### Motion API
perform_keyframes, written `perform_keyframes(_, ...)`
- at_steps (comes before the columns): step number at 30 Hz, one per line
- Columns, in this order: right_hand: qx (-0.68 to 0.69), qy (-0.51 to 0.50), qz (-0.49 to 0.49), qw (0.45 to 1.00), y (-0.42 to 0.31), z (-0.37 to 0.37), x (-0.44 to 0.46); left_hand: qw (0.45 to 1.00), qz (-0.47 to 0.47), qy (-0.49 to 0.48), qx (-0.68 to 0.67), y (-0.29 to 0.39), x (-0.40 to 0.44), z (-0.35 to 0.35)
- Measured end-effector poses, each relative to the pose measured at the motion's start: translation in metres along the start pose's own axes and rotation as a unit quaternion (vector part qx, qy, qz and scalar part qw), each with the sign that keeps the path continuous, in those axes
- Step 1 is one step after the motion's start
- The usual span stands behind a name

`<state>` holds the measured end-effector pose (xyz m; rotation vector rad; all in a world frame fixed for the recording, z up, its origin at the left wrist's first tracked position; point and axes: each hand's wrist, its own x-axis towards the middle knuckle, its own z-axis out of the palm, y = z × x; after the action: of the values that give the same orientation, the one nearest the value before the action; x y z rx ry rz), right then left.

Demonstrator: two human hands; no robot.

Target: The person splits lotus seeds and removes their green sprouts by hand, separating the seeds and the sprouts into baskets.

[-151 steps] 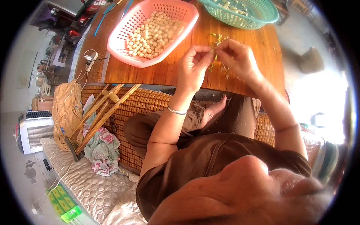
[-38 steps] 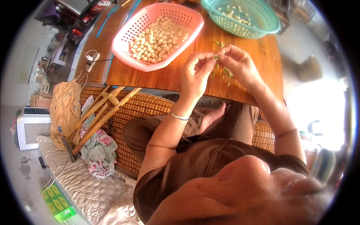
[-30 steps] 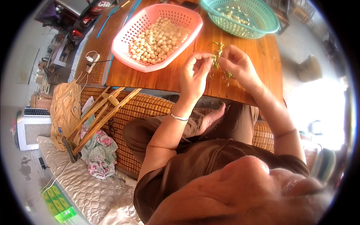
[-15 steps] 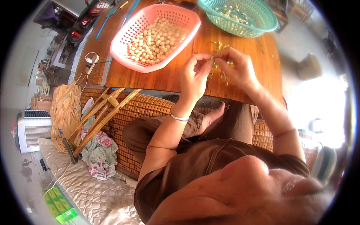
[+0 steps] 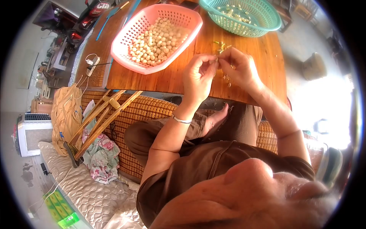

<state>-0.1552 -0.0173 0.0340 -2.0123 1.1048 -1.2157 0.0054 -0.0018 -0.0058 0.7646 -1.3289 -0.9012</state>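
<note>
At the table edge, my left hand (image 5: pixel 199 76), with a band on its wrist, and my right hand (image 5: pixel 239 68) meet, thumbs and fingertips pinched together. Whatever lies in the pinch is too small and covered to make out. Yellow-green scraps (image 5: pixel 221 46) lie on the wood just beyond my fingers, and small brownish bits (image 5: pixel 227 79) lie between my hands. Left of them stands a pink basket (image 5: pixel 121 40) of round cream-coloured seeds or nuts (image 5: pixel 156 42). A teal basket (image 5: pixel 263 30) behind my right hand holds fewer, paler pieces (image 5: pixel 237 14).
The wooden table (image 5: pixel 263 57) has a rounded right corner. A power strip (image 5: pixel 92 65) with cords lies at its left side, near a blue long-handled tool (image 5: pixel 105 23). Wooden crutch-like poles (image 5: pixel 105 120) lean by the woven seat, beside a floral cloth (image 5: pixel 101 158).
The green piece visible at my fingertips earlier no longer shows. My hands keep almost the same place and pinch; the view has shifted slightly.
</note>
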Motion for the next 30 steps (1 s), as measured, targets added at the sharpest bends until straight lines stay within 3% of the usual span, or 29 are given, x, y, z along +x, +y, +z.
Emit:
perform_keyframes(3,0.009,-0.007,0.037,0.999,-0.002,-0.001,0.001,0.999,-0.024,-0.013,0.03,0.004,0.002,-0.001)
perform_keyframes(5,0.015,-0.014,0.048,0.999,0.0,-0.002,0.001,0.993,-0.077,-0.023,-0.091,0.008,0.004,0.0)
perform_keyframes(7,0.021,-0.02,0.057,0.998,0.002,-0.002,0.001,0.992,-0.089,-0.027,-0.083,0.008,0.004,-0.002)
perform_keyframes(9,0.113,-0.031,0.095,0.989,0.004,-0.001,0.002,0.992,-0.1,-0.031,-0.074,0.006,0.005,-0.005)
perform_keyframes(12,0.085,-0.026,0.109,0.99,0.01,-0.006,0.005,0.981,-0.123,-0.044,-0.143,0.004,0.006,-0.01)
perform_keyframes(14,0.069,-0.007,0.074,0.995,0.019,-0.005,0.009,0.943,-0.195,-0.01,-0.269,0.005,0.008,-0.013)
perform_keyframes(19,-0.048,0.028,0.001,0.998,0.024,-0.007,0.014,0.92,-0.214,-0.022,-0.327,0.002,0.012,-0.02)
perform_keyframes(21,-0.024,0.017,0.108,0.994,0.015,-0.009,0.014,0.912,-0.215,-0.029,-0.348,0.0,0.012,-0.021)
perform_keyframes(30,0.025,0.019,0.154,0.988,0.024,-0.015,0.017,0.92,-0.216,-0.031,-0.326,0.003,0.011,-0.021)
